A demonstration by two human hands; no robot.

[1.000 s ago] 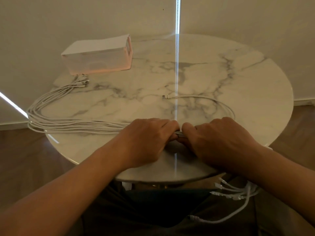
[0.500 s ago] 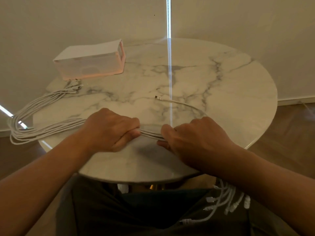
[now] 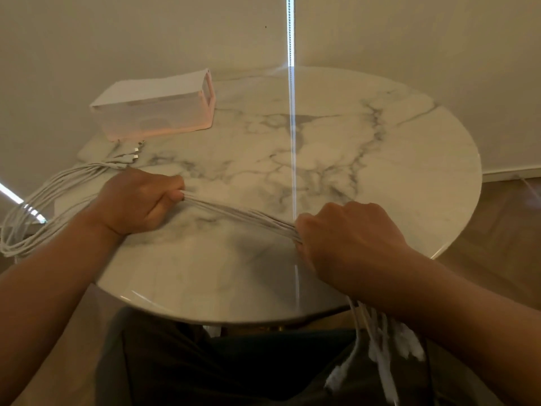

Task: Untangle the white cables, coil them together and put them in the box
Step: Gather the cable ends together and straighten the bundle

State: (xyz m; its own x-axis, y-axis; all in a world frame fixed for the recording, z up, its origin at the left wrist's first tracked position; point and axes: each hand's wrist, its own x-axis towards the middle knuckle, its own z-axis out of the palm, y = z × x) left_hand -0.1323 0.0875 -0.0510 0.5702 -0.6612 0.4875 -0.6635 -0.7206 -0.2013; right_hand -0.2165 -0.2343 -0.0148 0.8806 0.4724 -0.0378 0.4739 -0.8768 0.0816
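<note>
A bundle of several white cables [image 3: 243, 213] is stretched low over the round marble table [image 3: 336, 142] between my two hands. My left hand [image 3: 137, 202] grips the bundle at the left; beyond it the cables loop off the table's left edge and their plug ends lie near the box. My right hand [image 3: 348, 238] grips the bundle at the right, and the other plug ends hang below the table's front edge over my lap. The white box [image 3: 155, 112] stands at the far left of the table, its open end facing right.
Walls stand close behind the table. A bright vertical strip of light [image 3: 291, 83] runs down the wall and across the marble. Wooden floor shows at the right and left. My dark trousers [image 3: 234, 364] fill the bottom of the view.
My hands have drawn apart along the bundle, the left one sliding left. The single loose cable that lay in the table's middle is now gathered into the bundle.
</note>
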